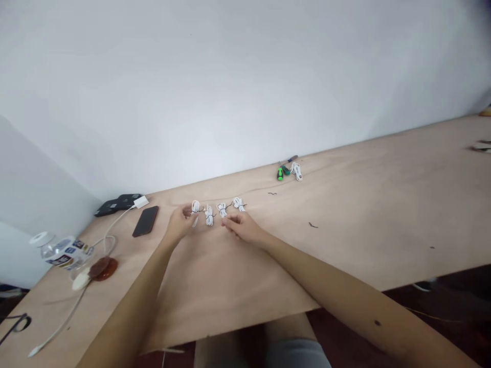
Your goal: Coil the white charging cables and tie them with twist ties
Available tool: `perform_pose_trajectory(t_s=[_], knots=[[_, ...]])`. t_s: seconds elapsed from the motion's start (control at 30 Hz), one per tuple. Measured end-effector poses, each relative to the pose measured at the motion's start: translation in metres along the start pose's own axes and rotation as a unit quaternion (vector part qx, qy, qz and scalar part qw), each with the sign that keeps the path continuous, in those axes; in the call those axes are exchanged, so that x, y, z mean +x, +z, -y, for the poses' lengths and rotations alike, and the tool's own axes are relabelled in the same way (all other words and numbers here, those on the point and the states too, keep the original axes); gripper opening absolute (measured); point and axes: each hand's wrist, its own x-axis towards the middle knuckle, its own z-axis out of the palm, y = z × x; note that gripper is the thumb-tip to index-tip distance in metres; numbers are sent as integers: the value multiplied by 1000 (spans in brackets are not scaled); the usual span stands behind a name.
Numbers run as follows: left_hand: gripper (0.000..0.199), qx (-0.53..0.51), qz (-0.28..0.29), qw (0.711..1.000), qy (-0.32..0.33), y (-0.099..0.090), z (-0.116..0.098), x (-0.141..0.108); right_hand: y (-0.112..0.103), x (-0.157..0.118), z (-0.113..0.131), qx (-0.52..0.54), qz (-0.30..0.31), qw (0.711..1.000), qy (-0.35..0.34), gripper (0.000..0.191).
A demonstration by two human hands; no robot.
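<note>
Several small bundles of white cable, each tied with a dark twist tie, lie in a row on the wooden table. My left hand (182,221) is closed on the leftmost cable bundle (195,207), thumb in front and fingers behind it. Right of it, untouched, lies a second cable bundle (209,215). My right hand (241,226) pinches the near end of a third cable bundle (222,208) between thumb and fingers. Just beyond that hand is the rightmost cable bundle (239,203).
At left are a phone (146,221), black boxes (117,204), a white adapter (140,202), a tilted plastic bottle (63,252) and a white cable (57,327). Toward the wall lie a green screwdriver (280,174) and another white cable (296,171). Loose twist ties (313,225) lie at right.
</note>
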Motion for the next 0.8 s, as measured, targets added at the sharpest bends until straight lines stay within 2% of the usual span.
perform_pose_trajectory(t_s=[0.03,0.1,0.17,0.23,0.37,0.43,0.5,0.63,0.73,0.8], knots=[[42,-25,-4,999,30,1,-3,-8,0,0,2,-67,-26,996,-49,30],[42,-97,8,994,50,6,-7,-27,-1,-2,6,-175,-51,974,-138,26],[42,-176,35,982,61,16,-11,-46,-3,-4,9,-235,-45,952,-191,38],[40,-237,77,966,75,25,-14,-60,-5,-5,9,-269,-31,938,-215,39],[37,-303,115,943,82,38,-14,-67,-9,-4,5,-291,-17,932,-217,20],[33,-308,118,941,79,39,-11,-67,-8,-3,5,-281,-7,939,-200,17],[31,-307,120,941,75,38,-7,-66,-6,-4,8,-248,16,955,-160,26],[27,-324,136,933,73,36,-7,-69,0,-10,14,-71,85,994,0,37],[29,-360,142,919,72,36,-12,-72,4,-14,15,80,102,986,107,39],[30,-383,143,910,71,37,-16,-74,6,-14,14,130,105,977,135,38]])
